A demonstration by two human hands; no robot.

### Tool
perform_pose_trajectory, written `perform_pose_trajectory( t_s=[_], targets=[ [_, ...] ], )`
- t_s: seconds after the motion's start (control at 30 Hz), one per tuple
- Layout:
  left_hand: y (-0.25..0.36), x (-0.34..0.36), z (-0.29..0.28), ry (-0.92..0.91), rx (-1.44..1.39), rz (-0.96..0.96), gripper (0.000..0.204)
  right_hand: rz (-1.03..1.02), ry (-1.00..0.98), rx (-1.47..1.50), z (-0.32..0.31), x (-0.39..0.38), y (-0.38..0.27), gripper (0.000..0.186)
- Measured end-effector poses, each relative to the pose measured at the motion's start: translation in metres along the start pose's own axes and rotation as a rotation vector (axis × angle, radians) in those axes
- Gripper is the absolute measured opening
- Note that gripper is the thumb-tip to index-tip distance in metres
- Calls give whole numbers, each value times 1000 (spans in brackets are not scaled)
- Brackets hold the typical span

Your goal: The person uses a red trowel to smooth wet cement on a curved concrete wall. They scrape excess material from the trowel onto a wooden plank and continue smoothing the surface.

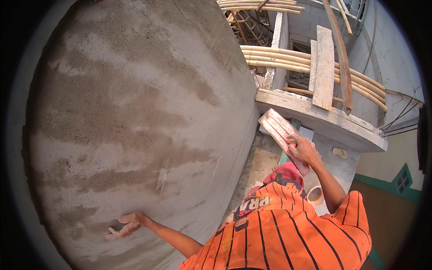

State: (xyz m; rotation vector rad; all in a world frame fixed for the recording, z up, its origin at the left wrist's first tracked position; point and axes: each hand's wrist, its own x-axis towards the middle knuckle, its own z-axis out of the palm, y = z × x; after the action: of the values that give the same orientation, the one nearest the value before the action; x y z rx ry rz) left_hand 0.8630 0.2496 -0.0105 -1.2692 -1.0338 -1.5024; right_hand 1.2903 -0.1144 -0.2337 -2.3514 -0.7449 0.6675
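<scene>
A long plastering float [281, 131], whitish with worn pink-red streaks, is gripped in my right hand [303, 149]. It is held tilted above the floor, apart from the wall. To the left rises a grey plastered wall [135, 117], mottled with darker damp-looking patches. My left hand [129, 225] is at the lower part of this wall, fingers apart and smeared with plaster. Nothing shows in it; whether the fingertips touch the wall I cannot tell.
A concrete ledge [321, 112] runs beyond my right hand. Bamboo poles [279, 60] and wooden planks [323, 67] lie across the open space behind it. Near my body are a round container [315, 194] and a small pale object [339, 153] on the surface.
</scene>
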Motion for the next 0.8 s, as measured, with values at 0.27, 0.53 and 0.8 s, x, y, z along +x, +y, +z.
perform_pose_trajectory(
  t_s=[0.27, 0.53, 0.8],
  targets=[
    [9, 7, 8, 20, -118, 11, 45, -352, 609, 561, -78, 19, -106, 37],
    [2, 10, -3, 14, -74, -73, 43, -594, 399, 829, -29, 7, -204, 39],
    [-4, 8, -6, -3, -148, -121, 42, -1217, 177, 841, -39, -36, -361, 64]
  ],
)
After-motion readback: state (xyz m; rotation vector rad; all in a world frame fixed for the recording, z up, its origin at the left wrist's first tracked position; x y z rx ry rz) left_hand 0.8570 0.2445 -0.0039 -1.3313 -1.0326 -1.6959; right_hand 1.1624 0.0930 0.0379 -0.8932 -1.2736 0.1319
